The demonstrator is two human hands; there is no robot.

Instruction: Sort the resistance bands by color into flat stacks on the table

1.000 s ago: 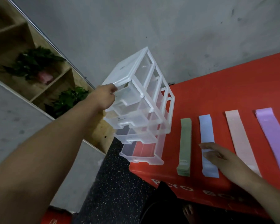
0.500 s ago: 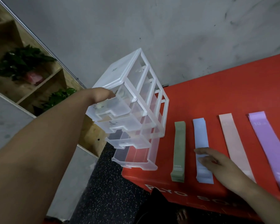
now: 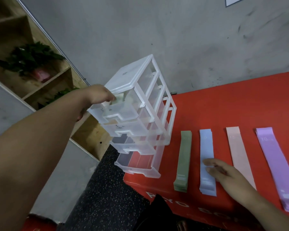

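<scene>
Left hand: the left hand was up at the pulled-out top drawer of the see-through white plastic drawer tower, fingers bent down into it.
Grip: honestly couldn't tell. The fingertips sat right on a pale green folded band in the drawer, but the frosted plastic hid whether they'd actually pinched it.
Right hand: the right hand lay flat with its fingers stretched out, resting on the near part of the light blue band stack and holding nothing.
Where the bands were: four flat stacks sat side by side on the red counter, running olive green stack, light blue, pale pink stack and lilac purple stack from left to right.
Key relation: the drawer band sat up and to the left of every stack. The olive green stack was the one just beside the tower, so it was the closest drop spot.
Long axis: all the stacks ran front to back, away from the person, so the band would probably need unfolding and laying along that same line.
Nearer hand: left for the drawer, no contest. The right was parked one stack over from the green.
Guess: lift it out left-handed and swing it right and down. The tower hung over the counter's corner, so a hard tug looked risky.
</scene>
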